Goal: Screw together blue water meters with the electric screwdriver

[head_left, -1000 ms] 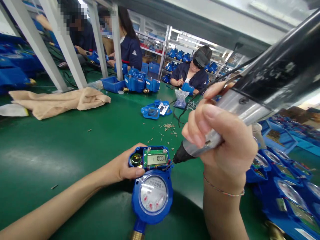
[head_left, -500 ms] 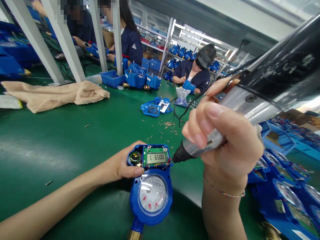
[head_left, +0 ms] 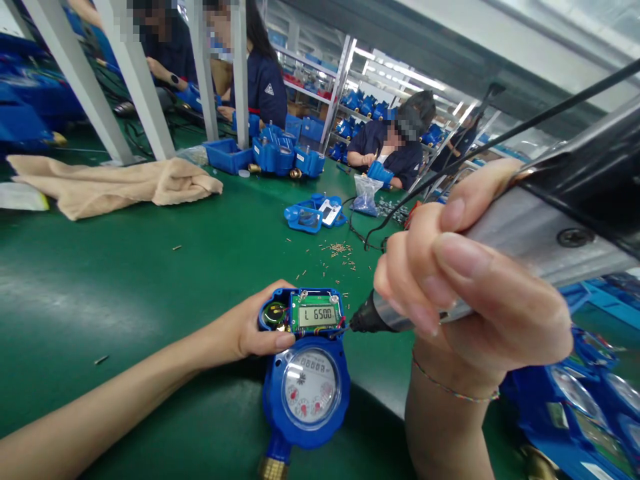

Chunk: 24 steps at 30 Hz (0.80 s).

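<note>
A blue water meter (head_left: 306, 393) lies on the green bench, its round dial facing up and a brass fitting (head_left: 274, 468) at its lower end. Its upper housing is uncovered, showing a circuit board with an LCD (head_left: 318, 315) reading "L 6500", plus wires. My left hand (head_left: 260, 323) grips the left side of that housing, thumb on its edge. In my right hand (head_left: 465, 273) is an electric screwdriver (head_left: 520, 233), fingers wrapped round its metal body. Its black nose (head_left: 369, 315) is at the housing's right edge; the bit reaches in near the red wires, its tip hard to see.
Loose small screws (head_left: 340, 249) are scattered beyond the meter, near blue covers (head_left: 305, 218) and a plastic bag (head_left: 366, 195). A beige cloth (head_left: 115, 187) lies at the left. More open meters (head_left: 575, 407) stand at the right. Co-workers (head_left: 387, 143) sit across the bench; a cable hangs by the screwdriver.
My right hand and the screwdriver's rear have swung to the right and nearer the camera. The nose stays at the housing's right edge. My left hand keeps its hold; the view has shifted slightly.
</note>
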Available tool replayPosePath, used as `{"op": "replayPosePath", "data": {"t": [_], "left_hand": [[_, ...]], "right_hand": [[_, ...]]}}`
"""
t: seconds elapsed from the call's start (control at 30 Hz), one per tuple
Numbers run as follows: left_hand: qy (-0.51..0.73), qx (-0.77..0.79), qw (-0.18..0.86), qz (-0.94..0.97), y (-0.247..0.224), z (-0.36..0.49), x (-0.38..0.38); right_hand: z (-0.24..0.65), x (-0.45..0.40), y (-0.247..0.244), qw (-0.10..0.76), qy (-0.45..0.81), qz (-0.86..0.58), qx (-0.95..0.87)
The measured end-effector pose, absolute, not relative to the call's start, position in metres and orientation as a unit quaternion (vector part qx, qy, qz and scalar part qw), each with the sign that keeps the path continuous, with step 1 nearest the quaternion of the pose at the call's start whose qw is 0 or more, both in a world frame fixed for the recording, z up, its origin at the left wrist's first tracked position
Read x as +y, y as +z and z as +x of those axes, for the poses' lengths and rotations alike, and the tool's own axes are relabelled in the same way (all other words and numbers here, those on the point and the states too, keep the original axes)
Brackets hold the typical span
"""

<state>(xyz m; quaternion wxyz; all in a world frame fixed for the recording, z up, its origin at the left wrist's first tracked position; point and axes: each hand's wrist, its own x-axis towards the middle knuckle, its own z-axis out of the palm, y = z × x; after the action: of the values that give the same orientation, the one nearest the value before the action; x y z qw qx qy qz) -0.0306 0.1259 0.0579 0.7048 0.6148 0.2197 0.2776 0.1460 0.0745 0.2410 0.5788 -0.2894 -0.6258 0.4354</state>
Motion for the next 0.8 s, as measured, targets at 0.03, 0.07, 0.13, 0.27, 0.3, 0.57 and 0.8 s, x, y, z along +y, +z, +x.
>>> {"op": "replayPosePath", "data": {"t": [0.03,0.07,0.13,0.27,0.3,0.57,0.8], "left_hand": [[0.277,0.218,0.707,0.613,0.058,-0.031,0.126],[0.277,0.217,0.708,0.612,0.058,-0.031,0.125],[0.283,0.215,0.713,0.605,0.058,-0.031,0.124],[0.29,0.206,0.731,0.583,0.056,-0.031,0.123],[0.29,0.202,0.735,0.579,0.056,-0.031,0.123],[0.292,0.194,0.749,0.562,0.061,-0.03,0.122],[0.3,0.189,0.761,0.543,0.056,-0.029,0.121]], "right_hand": [[0.146,0.075,0.241,0.581,0.433,-0.291,-0.624],[0.146,0.076,0.241,0.582,0.429,-0.293,-0.626],[0.145,0.078,0.242,0.574,0.422,-0.298,-0.635],[0.148,0.078,0.248,0.605,0.392,-0.315,-0.618],[0.15,0.078,0.251,0.628,0.376,-0.325,-0.599],[0.134,0.098,0.276,0.712,0.318,-0.31,-0.544],[0.101,0.129,0.25,0.63,0.403,-0.269,-0.607]]}}
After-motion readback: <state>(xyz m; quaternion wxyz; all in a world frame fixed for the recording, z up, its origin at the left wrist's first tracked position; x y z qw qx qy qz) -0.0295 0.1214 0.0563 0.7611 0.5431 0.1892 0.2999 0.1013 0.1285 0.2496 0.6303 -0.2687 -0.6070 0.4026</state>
